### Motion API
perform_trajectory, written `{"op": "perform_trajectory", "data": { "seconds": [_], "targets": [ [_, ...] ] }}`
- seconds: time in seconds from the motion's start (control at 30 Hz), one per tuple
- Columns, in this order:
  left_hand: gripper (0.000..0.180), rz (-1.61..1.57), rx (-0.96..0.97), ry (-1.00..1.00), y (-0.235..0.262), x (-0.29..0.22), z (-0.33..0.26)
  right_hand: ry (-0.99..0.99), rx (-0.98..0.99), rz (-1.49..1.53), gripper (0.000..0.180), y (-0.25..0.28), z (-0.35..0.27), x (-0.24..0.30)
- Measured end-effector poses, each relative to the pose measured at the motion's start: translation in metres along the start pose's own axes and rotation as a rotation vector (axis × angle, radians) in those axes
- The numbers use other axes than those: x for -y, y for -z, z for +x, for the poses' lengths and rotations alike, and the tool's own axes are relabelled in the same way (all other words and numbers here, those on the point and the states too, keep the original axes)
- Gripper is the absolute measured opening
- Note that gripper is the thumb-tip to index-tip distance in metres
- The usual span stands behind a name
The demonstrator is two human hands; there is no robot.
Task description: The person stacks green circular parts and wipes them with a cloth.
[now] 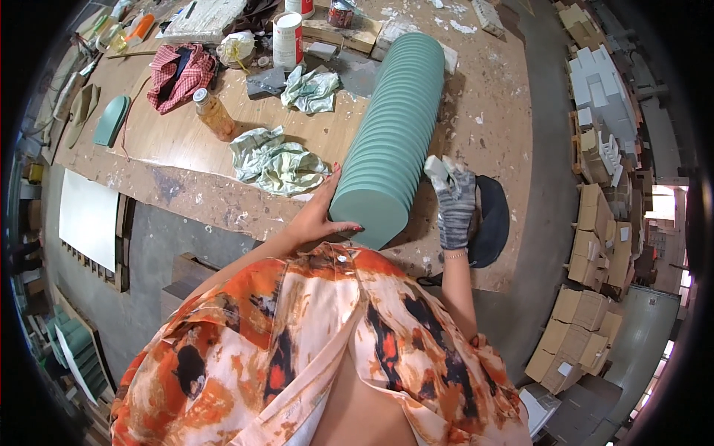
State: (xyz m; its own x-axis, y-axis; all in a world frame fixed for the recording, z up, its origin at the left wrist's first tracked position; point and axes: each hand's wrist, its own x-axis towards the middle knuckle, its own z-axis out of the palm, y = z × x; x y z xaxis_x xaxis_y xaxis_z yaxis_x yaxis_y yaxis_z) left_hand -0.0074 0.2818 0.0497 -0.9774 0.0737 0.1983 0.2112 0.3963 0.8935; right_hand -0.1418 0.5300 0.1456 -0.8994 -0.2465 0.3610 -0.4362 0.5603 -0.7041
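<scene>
A long green ribbed cylinder [398, 123] lies on the worktable, its smooth round end [368, 215] toward me. My bare left hand [323, 212] grips the rim of this near end, with the thumb across the end face and the fingers along the left side. To the right of the cylinder is my right hand [455, 204] in a grey knitted glove, raised slightly apart from the ribs. Its fingers are bent around a small white piece [437, 171] whose kind I cannot make out. Under that wrist, a dark flat rounded thing [489, 223] rests on the table.
Crumpled pale cloths [275, 162], a jar of amber liquid [214, 115], a red checked cloth [178, 74] and a white canister [287, 43] stand or lie left of the cylinder. The stained table [491, 111] ends at the right, with stacked cartons [576, 327] beyond the aisle.
</scene>
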Motion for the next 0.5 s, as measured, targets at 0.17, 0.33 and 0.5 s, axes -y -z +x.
{"op": "perform_trajectory", "data": {
  "seconds": [0.17,0.33,0.5],
  "targets": [
    [0.116,-0.025,-0.023,-0.012,0.0,-0.003,0.0,0.18,0.043,0.105,0.03,-0.009,0.015,-0.005],
    [0.117,0.002,-0.04,-0.065,-0.001,0.002,-0.002,0.258,0.017,0.121,0.026,-0.02,0.024,0.001],
    [0.117,-0.031,-0.03,-0.027,0.0,0.0,-0.003,0.52,0.211,-0.089,0.022,-0.029,0.061,0.03]
  ]
}}
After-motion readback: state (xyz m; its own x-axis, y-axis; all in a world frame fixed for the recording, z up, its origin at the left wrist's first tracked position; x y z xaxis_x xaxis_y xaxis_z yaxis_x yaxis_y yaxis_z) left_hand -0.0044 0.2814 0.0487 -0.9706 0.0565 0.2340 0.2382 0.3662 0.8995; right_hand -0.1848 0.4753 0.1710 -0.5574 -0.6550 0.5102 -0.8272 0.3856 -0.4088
